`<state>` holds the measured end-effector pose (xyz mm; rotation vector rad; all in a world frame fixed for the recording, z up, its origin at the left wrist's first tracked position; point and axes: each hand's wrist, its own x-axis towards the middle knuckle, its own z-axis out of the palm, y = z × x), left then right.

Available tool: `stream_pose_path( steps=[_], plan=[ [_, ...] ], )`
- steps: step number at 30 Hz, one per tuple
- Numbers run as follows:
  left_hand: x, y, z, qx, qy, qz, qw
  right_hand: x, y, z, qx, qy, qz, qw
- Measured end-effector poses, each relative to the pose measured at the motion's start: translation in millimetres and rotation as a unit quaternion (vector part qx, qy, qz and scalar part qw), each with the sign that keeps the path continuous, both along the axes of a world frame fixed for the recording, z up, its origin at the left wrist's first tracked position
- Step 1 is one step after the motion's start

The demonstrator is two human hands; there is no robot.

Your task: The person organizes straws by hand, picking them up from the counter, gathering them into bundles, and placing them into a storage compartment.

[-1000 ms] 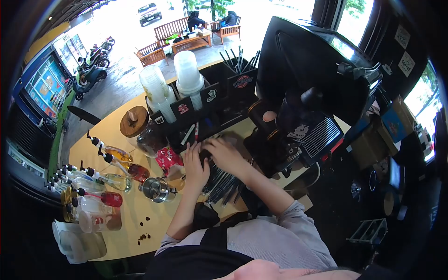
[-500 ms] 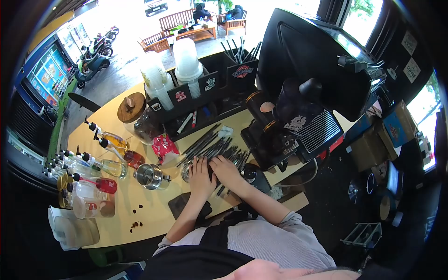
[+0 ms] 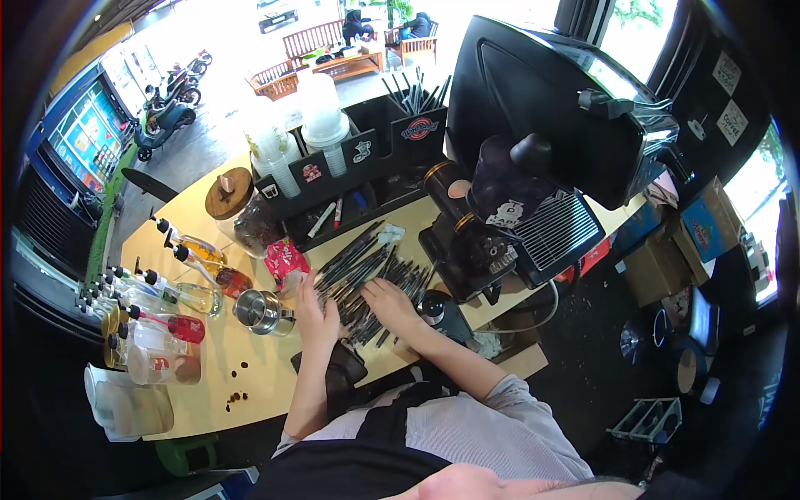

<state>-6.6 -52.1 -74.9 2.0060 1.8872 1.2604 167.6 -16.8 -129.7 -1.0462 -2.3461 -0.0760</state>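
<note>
A loose heap of thin dark straws (image 3: 357, 293), many in clear wrappers, lies spread over the wooden counter in front of me. My left hand (image 3: 318, 318) stands on edge at the heap's left side, its fingers stretched out and holding nothing. On the right part of the heap my right hand (image 3: 390, 308) rests with extended fingers touching the straws; part of the pile is hidden under it. A pink packet (image 3: 286, 265) lies just beyond my left fingertips. Left of that hand stands a steel pitcher (image 3: 260, 312).
Pump bottles (image 3: 185, 327) line the left side. A black organizer (image 3: 333, 196) with cups and straws stands at the back. A coffee grinder (image 3: 500, 200) and a large black machine (image 3: 550, 108) are on the right. Coffee-coloured spots mark the counter (image 3: 200, 408) at front left.
My left hand has moved left, away from my right hand, and turned on edge. The hands were close together over the straws; more of the heap shows now. The view has shifted slightly.
</note>
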Motion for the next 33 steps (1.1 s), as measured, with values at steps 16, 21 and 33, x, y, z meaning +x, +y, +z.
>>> stream_pose_path(
  steps=[16, 21, 33],
  plan=[
    [-6.2, -25.9, 2.5, 0.010, -0.083, -0.003, 0.996, -3.6, -0.9, 14.4, -0.141, -0.143, -0.022, 0.979],
    [-0.6, -29.6, 3.1, -0.003, -0.080, -0.011, 0.997, -7.9, 2.2, -7.3, -0.082, -0.098, -0.038, 0.991],
    [-0.6, -17.0, 13.1, 0.084, -0.090, -0.054, 0.991, -2.5, 16.5, 52.7, -0.035, 0.116, -0.002, 0.993]
  ],
)
